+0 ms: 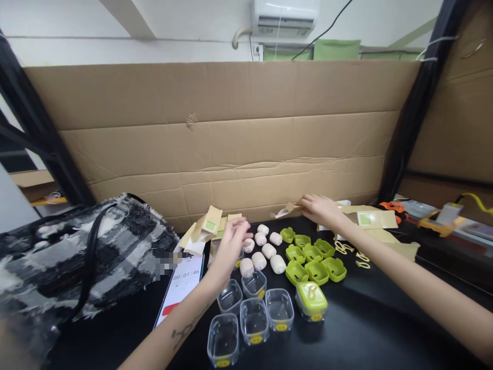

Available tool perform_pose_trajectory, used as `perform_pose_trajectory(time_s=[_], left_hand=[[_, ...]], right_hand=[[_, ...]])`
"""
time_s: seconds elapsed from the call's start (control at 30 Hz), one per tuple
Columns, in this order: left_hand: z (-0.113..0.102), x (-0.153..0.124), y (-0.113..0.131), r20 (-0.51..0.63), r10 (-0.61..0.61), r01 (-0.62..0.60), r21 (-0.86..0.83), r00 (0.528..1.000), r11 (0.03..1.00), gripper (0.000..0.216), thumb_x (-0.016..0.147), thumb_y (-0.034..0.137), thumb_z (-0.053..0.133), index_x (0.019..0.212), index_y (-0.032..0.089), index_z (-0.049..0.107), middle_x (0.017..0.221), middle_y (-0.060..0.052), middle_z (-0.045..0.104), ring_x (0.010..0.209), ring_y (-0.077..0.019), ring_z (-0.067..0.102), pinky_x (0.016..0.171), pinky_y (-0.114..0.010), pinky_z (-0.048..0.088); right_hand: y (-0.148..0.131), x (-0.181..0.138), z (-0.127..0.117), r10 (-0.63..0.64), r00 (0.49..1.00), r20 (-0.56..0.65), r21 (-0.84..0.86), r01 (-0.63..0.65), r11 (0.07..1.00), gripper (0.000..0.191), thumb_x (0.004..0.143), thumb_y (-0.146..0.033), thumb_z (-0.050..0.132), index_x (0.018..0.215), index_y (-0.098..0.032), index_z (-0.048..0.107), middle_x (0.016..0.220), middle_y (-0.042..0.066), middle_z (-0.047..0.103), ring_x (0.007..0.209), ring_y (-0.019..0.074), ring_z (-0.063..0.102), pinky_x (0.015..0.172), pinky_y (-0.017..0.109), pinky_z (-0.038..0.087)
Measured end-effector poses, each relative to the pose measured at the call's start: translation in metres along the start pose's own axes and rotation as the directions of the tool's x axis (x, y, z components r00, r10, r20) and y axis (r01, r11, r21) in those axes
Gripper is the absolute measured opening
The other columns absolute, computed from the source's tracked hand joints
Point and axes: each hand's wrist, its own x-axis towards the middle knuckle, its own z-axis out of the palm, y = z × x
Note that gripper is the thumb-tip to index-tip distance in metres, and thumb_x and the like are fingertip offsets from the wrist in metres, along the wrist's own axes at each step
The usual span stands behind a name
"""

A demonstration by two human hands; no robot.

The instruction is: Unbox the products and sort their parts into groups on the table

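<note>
My left hand (pixel 232 241) hovers over the left end of a group of pale pink oval pieces (pixel 264 251), fingers loosely curled; I cannot make out anything in them. My right hand (pixel 319 208) reaches to the back of the black table and grips a flat brown paper packet (pixel 288 209) by its edge. Several green lids (pixel 313 256) lie between the two arms. Several clear plastic boxes (pixel 250 316) stand in front, one of them closed with a green lid (pixel 311 299).
A phone showing a timer (pixel 181 288) lies at left beside a black-and-white patterned bag (pixel 77 257). More brown packets (pixel 208 228) are stacked behind my left hand, others (pixel 375 221) at right. Small yellow loops (pixel 352 253) lie by my right forearm. A cardboard wall (pixel 231 139) backs the table.
</note>
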Motion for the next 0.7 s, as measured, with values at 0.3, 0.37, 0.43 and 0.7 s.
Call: perform_pose_trajectory(time_s=[0.3,0.37,0.43,0.7], left_hand=[[-0.010,-0.028,-0.015,0.173,0.184,-0.229,0.290,0.968,0.929,0.022,0.083,0.033,0.056,0.102,0.022,0.053,0.105,-0.004,0.053,0.077,-0.0148,0.056,0.075,-0.034,0.045],[-0.010,-0.031,-0.015,0.219,0.240,-0.309,0.384,0.946,0.870,0.020,0.086,0.033,0.050,0.103,0.023,0.051,0.106,-0.004,0.052,0.078,-0.0152,0.055,0.078,-0.035,0.044],[-0.010,-0.034,-0.016,0.258,0.263,-0.357,0.458,0.930,0.814,0.017,0.087,0.032,0.049,0.102,0.024,0.052,0.101,-0.003,0.052,0.078,-0.0158,0.053,0.079,-0.035,0.043],[-0.010,-0.051,-0.019,0.368,0.299,-0.472,0.619,0.880,0.628,0.012,0.090,0.024,0.043,0.092,0.022,0.054,0.091,-0.004,0.052,0.085,-0.0204,0.053,0.080,-0.036,0.043]], right_hand=[[-0.005,-0.018,0.016,0.011,0.989,0.148,0.160,-0.035,0.986,0.026,0.086,-0.024,0.057,0.108,-0.012,0.061,0.110,0.013,0.060,0.104,0.0277,0.057,0.090,0.049,0.043],[-0.012,-0.024,0.001,-0.028,0.985,0.173,0.268,-0.019,0.963,0.028,0.086,-0.020,0.052,0.110,-0.011,0.062,0.109,0.016,0.061,0.105,0.0291,0.057,0.091,0.048,0.042],[-0.020,-0.031,-0.017,-0.137,0.961,0.241,0.407,0.028,0.913,0.027,0.089,-0.023,0.046,0.108,-0.015,0.064,0.104,0.011,0.065,0.096,0.0225,0.062,0.084,0.037,0.048],[-0.052,-0.057,-0.048,-0.572,0.681,0.457,0.806,-0.046,0.590,0.031,0.074,-0.045,0.068,0.078,-0.016,0.060,0.081,0.001,0.060,0.071,0.0124,0.058,0.064,0.023,0.047]])
